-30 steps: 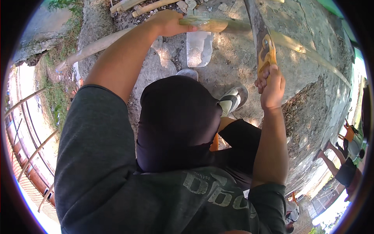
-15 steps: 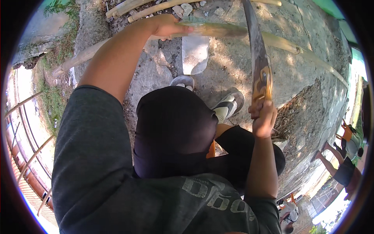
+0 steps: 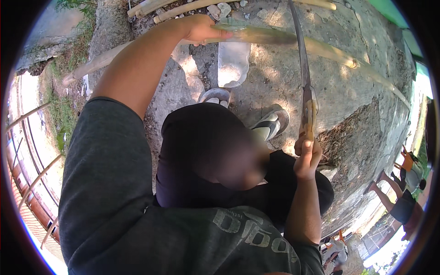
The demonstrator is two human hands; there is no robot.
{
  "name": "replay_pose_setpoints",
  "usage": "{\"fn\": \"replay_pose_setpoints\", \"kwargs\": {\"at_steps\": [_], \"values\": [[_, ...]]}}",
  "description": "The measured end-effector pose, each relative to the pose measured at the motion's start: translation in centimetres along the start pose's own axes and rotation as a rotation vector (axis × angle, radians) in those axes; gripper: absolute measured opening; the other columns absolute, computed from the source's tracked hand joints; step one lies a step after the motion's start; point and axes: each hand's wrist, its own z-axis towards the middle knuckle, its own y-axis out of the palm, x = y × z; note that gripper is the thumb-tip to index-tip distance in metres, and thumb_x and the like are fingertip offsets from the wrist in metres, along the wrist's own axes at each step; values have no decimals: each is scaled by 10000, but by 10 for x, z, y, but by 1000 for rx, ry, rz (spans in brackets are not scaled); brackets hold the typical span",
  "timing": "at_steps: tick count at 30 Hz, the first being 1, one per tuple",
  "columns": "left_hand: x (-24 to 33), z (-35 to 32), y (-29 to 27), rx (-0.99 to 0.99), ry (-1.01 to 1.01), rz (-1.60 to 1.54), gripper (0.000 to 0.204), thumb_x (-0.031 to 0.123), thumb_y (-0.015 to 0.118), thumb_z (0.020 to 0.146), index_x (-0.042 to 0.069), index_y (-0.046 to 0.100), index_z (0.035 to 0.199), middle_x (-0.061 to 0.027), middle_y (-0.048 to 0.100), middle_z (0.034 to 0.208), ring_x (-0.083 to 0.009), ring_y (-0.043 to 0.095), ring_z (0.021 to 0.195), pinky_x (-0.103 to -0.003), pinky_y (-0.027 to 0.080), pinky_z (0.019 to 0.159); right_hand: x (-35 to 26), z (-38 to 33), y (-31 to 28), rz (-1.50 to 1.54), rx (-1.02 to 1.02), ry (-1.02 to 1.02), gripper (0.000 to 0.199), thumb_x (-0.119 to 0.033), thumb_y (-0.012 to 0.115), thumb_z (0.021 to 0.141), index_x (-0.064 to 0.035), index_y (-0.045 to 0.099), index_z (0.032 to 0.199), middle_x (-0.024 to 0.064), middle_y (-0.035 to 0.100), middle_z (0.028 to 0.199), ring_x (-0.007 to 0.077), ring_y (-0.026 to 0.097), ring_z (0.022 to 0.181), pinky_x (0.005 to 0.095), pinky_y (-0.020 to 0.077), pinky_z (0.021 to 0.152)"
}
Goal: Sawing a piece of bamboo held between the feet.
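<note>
A long, pale bamboo pole (image 3: 268, 36) lies crosswise in front of me, bowed by the lens. My left hand (image 3: 201, 30) is closed around its upper side, left of the middle, with the thumb stretched along it. My right hand (image 3: 308, 158) is wrapped round the wooden handle of a handsaw (image 3: 304, 68). The long dark blade points away from me and crosses over the pole to the right of my left hand. It shows nearly edge-on; whether its teeth touch the bamboo I cannot tell.
A pale block (image 3: 233, 64) sits below the pole. More bamboo poles (image 3: 183, 10) and stones (image 3: 223, 9) lie beyond. My sandalled feet (image 3: 271, 123) rest on cracked concrete. Other people (image 3: 403, 201) are at the far right. Thin rails (image 3: 30, 117) stand at the left.
My right hand has drawn the handsaw slightly toward me, and its blade has turned from showing its flat side to nearly edge-on. My left hand keeps its grip on the pole.
</note>
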Motion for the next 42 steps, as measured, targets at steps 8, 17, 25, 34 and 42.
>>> {"fn": "replay_pose_setpoints", "kwargs": {"at_steps": [8,17,25,34,42], "values": [[11,15,5,45,68,-25,929,811,581,771,-36,661,1144,-133,670,880,-206,674,795,-344,558,706,-16,130,-6,418,108,93,377,-345,450,1025,-102,444,738,-25,405,607,81,344,525,249,286,512],[8,8,3,23,61,-23,877,778,590,795,-28,662,1131,-122,671,879,-202,671,775,-344,564,703,7,100,6,158,84,12,412,-395,421,1026,-75,451,767,-5,400,608,83,344,529,247,296,512],[-5,7,1,35,6,-22,948,820,583,758,-21,645,1192,-134,681,941,-204,676,877,-339,567,731,21,17,1,187,24,-50,455,-376,445,1027,52,590,979,-35,422,637,56,371,572,222,355,580],[6,16,-7,-52,47,-102,1006,857,558,734,-38,646,1184,-155,670,869,-203,665,671,-325,540,649,-10,138,-7,364,98,99,396,-383,425,1029,-85,438,770,-8,384,595,102,321,518,266,310,522],[7,2,-5,-9,12,-88,912,827,582,752,-31,671,1051,-97,654,803,-179,673,742,-332,559,659,12,55,10,174,57,-14,400,-338,402,1041,-49,488,778,-28,427,634,52,359,560,235,296,519]]}}
